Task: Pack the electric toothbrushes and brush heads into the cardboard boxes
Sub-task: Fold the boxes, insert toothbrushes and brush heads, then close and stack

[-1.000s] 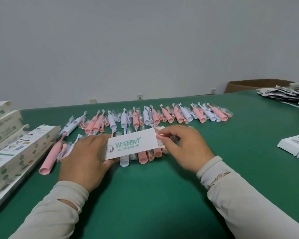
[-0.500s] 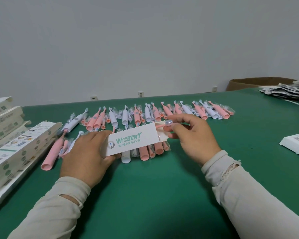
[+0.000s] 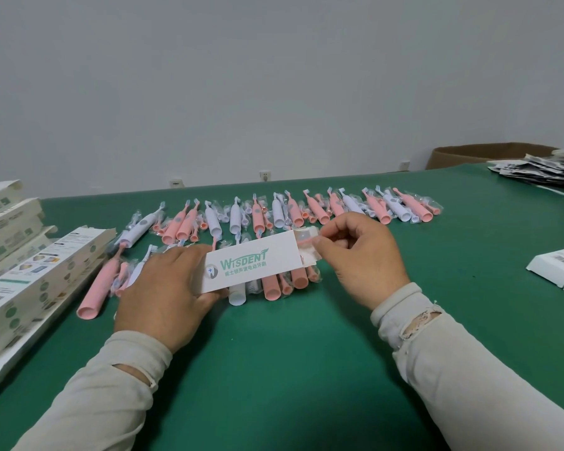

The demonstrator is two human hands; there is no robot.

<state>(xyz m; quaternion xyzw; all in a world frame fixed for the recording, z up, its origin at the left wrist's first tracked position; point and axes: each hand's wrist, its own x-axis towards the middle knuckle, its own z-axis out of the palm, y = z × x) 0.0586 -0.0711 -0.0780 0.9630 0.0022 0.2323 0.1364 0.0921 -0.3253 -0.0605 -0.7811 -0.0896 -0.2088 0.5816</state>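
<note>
- Green felt tabletop (image 3: 274,369) carries rows of pink and white electric toothbrushes (image 3: 293,213).
- Left hand (image 3: 163,288) grips a white printed cardboard box (image 3: 251,265).
- Right hand (image 3: 362,255) pinches a bagged pink brush head (image 3: 306,242) at its open end.

Cream long sleeves (image 3: 469,359), frayed torn cuffs.
</note>
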